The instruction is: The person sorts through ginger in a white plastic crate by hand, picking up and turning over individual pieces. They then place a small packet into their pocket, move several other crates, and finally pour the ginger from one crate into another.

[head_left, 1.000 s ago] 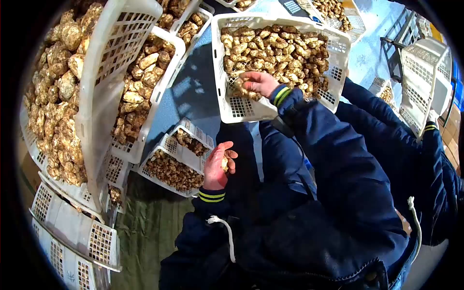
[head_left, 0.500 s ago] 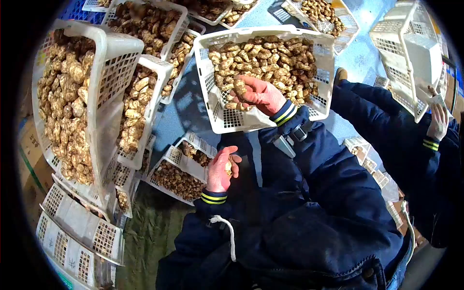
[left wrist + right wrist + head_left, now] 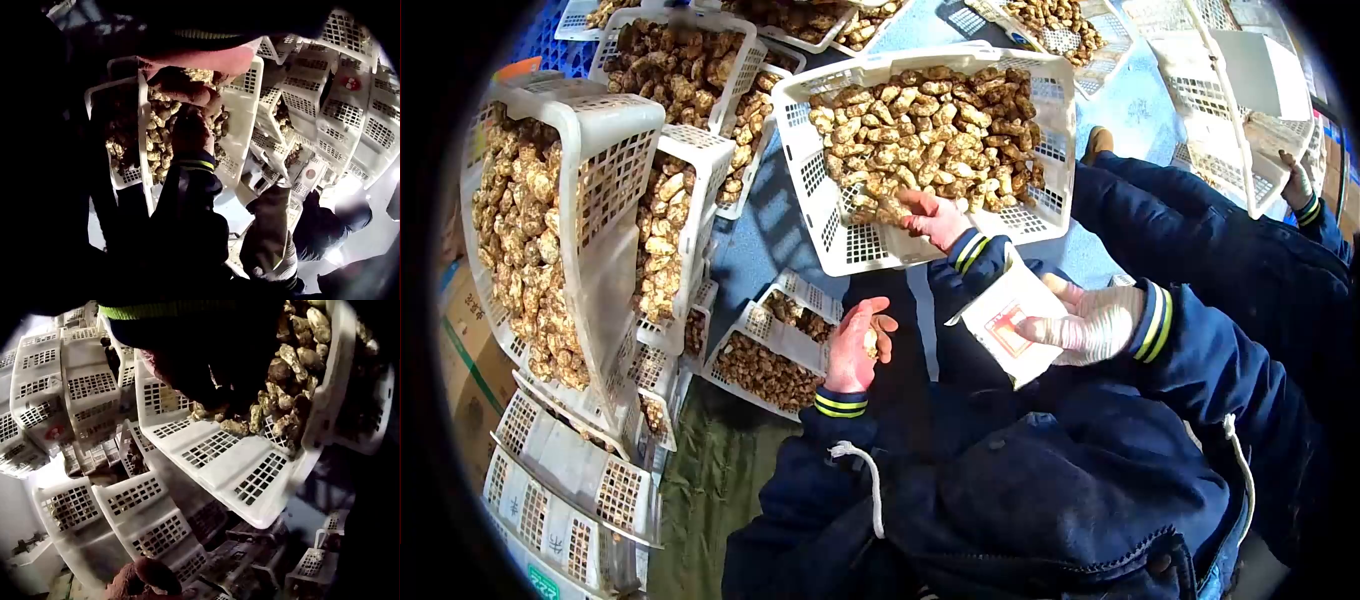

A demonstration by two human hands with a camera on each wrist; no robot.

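A white slatted crate (image 3: pixel 800 200) full of knobbly brown tubers (image 3: pixel 940 120) sits in front of the person. Low inside it, near its front edge, the right hand (image 3: pixel 937 220) grips a tuber (image 3: pixel 890 212); the right wrist view shows that hand mostly in shadow. Outside the crate, the left hand (image 3: pixel 853 345) is raised palm inward, its fingers curled round a small pale piece (image 3: pixel 870 343). In the left wrist view the left hand (image 3: pixel 219 60) crosses above the crate, the pale piece (image 3: pixel 199 75) partly covered by fingers.
A gloved hand (image 3: pixel 1095 325) of another person holds a white packet (image 3: pixel 1010 325) beside the right forearm. Stacked crates (image 3: pixel 615 200) of tubers stand at left; a smaller divided crate (image 3: pixel 745 385) lies below. Empty-looking crates (image 3: pixel 1200 90) are at upper right.
The right hand has lowered toward the crate's front with its tuber. The other person's gloved hand has come in from the right with the packet. The left hand has barely moved.
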